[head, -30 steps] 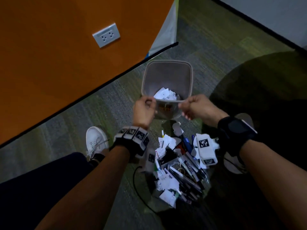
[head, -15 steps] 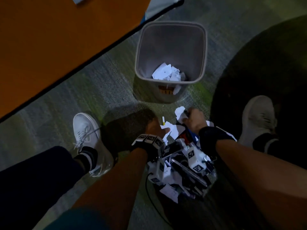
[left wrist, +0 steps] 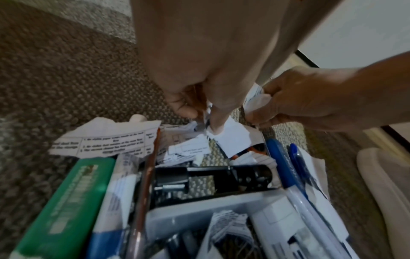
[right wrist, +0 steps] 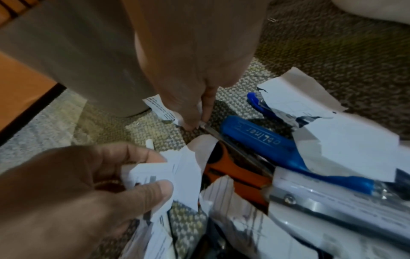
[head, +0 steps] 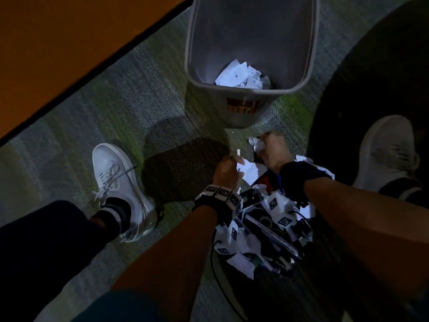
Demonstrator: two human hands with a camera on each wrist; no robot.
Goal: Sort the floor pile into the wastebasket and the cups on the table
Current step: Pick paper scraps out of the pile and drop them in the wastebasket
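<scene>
I'm looking down at a woven grey-green carpet floor (head: pixel 120 108), dimly lit and mottled with shadow. An orange wall panel (head: pixel 69 43) with a black baseboard strip (head: pixel 92 77) runs along the floor's upper left edge. A large round dark shape (head: pixel 376 89) covers the floor's right side.

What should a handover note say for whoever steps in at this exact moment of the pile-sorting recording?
Left hand: pinching a torn paper scrap at the near edge of the floor pile.
Right hand: gripping a crumpled paper scrap just in front of the wastebasket.
Done: several paper scraps already lie in the wastebasket.
Left: both held scraps go into the wastebasket. The pile still holds more torn paper, blue pens, a green box and a black clip-like tool. The table and cups are out of view.
</scene>
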